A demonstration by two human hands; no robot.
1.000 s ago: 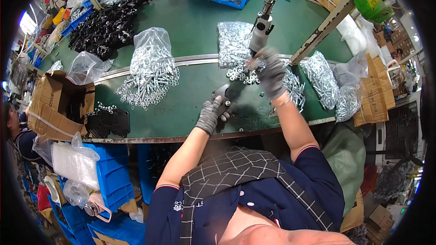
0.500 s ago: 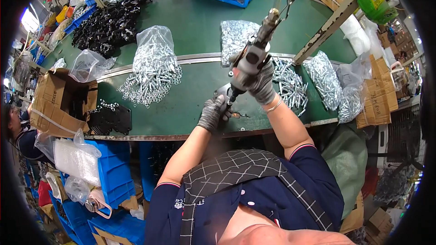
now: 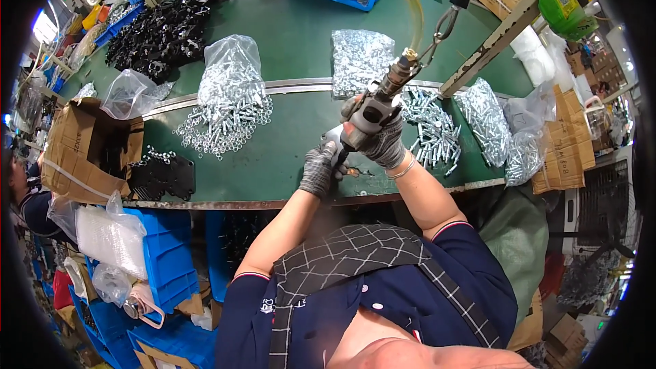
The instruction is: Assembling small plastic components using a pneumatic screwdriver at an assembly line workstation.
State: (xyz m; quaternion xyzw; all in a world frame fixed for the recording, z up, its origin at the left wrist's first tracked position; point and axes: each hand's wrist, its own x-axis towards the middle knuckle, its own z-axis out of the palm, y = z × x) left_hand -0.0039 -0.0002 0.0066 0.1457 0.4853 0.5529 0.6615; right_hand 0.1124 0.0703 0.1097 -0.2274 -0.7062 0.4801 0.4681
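Observation:
My right hand [image 3: 384, 142], in a grey knit glove, is wrapped round an air screwdriver [image 3: 374, 111]. The tool leans, with its tip pointing down toward my left hand [image 3: 318, 169]. That hand, also gloved, is closed on a small light metal plate [image 3: 333, 135]; most of the plate is hidden by the fingers and the tool. Where the tip meets the part cannot be made out. Loose bolts [image 3: 432, 130] lie to the right of the tool. Left of my hands, a bag of bolts [image 3: 232, 82] spills bolts and washers [image 3: 219, 140] onto the green table.
A hose [image 3: 415, 7] and a hanging cable [image 3: 441, 34] join the screwdriver from above. Bagged bolts [image 3: 362, 58] stand behind it, with more bags [image 3: 485, 119] at right. Black plates [image 3: 164, 178] and an opened carton [image 3: 89, 154] sit at left. A metal post [image 3: 488, 44] rises at right.
My right hand and the screwdriver have come down a little toward my left hand, and the tool's top has tilted slightly lower. My left hand stays almost in place.

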